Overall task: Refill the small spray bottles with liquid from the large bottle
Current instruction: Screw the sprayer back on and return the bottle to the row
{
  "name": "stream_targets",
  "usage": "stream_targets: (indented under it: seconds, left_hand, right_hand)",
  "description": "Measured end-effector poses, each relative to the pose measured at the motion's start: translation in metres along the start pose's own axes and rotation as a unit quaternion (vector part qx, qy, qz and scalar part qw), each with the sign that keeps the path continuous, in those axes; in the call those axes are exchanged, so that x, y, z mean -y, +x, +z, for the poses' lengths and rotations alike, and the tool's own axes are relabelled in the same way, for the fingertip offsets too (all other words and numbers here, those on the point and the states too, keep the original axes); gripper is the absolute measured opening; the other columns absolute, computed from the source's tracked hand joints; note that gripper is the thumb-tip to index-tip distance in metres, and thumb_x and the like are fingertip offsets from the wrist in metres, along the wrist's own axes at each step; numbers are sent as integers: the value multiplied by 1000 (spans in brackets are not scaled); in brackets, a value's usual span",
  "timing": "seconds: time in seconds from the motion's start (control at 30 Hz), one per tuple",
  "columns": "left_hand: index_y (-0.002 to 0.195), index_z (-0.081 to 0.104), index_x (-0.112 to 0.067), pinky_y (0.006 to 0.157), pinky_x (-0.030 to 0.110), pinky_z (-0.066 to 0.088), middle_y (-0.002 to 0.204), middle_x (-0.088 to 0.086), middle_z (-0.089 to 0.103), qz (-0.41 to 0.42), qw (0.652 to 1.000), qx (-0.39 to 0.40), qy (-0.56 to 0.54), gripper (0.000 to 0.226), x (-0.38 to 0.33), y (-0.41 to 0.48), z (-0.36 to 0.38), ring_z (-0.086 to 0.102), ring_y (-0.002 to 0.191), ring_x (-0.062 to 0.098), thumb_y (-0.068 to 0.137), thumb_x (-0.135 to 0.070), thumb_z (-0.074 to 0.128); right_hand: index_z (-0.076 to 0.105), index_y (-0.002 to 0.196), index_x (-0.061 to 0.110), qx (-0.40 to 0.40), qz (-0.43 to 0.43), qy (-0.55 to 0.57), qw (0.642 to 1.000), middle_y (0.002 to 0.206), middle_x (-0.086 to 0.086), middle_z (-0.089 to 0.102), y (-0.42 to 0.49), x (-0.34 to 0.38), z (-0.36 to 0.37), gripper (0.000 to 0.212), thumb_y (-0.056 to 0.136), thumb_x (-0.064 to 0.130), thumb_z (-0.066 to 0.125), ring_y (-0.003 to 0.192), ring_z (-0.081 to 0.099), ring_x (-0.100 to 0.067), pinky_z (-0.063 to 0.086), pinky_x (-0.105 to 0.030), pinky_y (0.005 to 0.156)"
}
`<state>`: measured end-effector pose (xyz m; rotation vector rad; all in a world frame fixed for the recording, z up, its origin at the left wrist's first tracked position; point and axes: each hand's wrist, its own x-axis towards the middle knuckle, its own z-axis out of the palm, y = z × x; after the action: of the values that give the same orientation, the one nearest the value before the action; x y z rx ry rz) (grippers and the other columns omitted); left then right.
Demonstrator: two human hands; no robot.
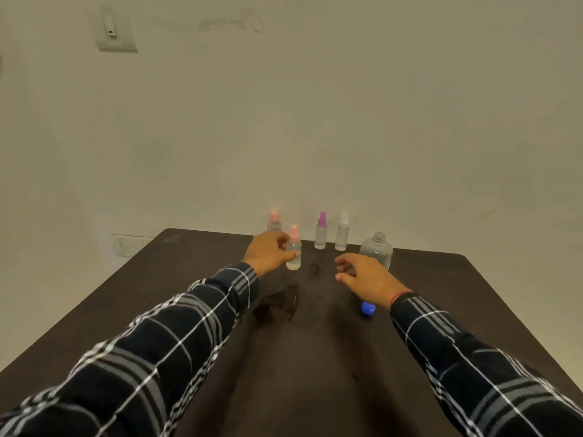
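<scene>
Four small spray bottles show in the head view, all upright toward the far edge of the dark table [441,310]. At the back left stands the rear pink-capped bottle [273,223], partly hidden behind the left hand [268,252]. Just in front of it and a little to the right is the near pink-capped bottle [294,251], which the left hand grips: the thumb lies across its front and the fingers curl round its far side. Its base seems to rest on the table, though the blur leaves that unsure. To the right, near but apart, stand the purple-capped bottle [321,232] and then the white-capped bottle [342,234], close together and not touching.

Further right is the large bottle [377,250], clear and upright, its threaded neck bare and open. How full any bottle is cannot be read. The right hand [362,274] hovers just in front of the large bottle, palm down, fingers loosely curled and holding nothing. A blue cap [367,308] lies on the table beneath the right wrist, partly covered by it.

Darker wet patches [284,305] mark the tabletop between the two forearms, which wear dark plaid sleeves [176,335]. On the pale wall behind, a switch plate [115,31] sits high at the left.
</scene>
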<state>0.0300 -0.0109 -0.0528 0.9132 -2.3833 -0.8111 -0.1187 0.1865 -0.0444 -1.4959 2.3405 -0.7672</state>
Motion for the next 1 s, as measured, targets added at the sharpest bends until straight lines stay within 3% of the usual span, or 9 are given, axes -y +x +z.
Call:
stream_targets:
  seconds: [0.2,0.37,0.53,0.7,1.0]
  left_hand:
    - [115,70,-16,83,28,48,99,-4,64,-14,999,-41,-12,35,-6,65,19,64,98,19,85,-31,76]
    - [117,68,-13,81,27,43,106,3,67,-26,999,-44,10,34,2,97,40,62,98,21,88,-31,74]
    - [118,66,-12,92,36,51,110,5,68,-45,997,-53,25,35,10,111,57,63,102,25,91,-33,71]
    - [113,66,-12,82,31,47,102,2,64,-56,995,-67,41,32,17,118,63,57,91,20,92,-37,68]
    - [112,65,-13,86,34,51,103,3,64,-57,995,-71,43,33,23,121,68,62,98,23,94,-40,66]
  right_hand:
    - [56,134,19,15,-6,18,1000,120,5,65,13,-4,14,41,95,24,64,103,63,-5,48,-21,96]
    - [55,137,20,30,-10,44,999,122,7,65,22,-7,17,43,95,25,65,104,63,-2,46,-13,92]
    - [53,139,22,43,-2,50,998,125,8,64,29,-9,15,45,95,25,65,106,62,-1,46,-12,89]
    - [52,139,22,45,7,47,998,125,9,63,31,-11,17,45,95,25,64,106,62,-1,45,-10,86]
    - [51,140,25,49,18,51,997,128,11,61,30,-10,21,47,95,26,65,107,60,0,45,-9,81]
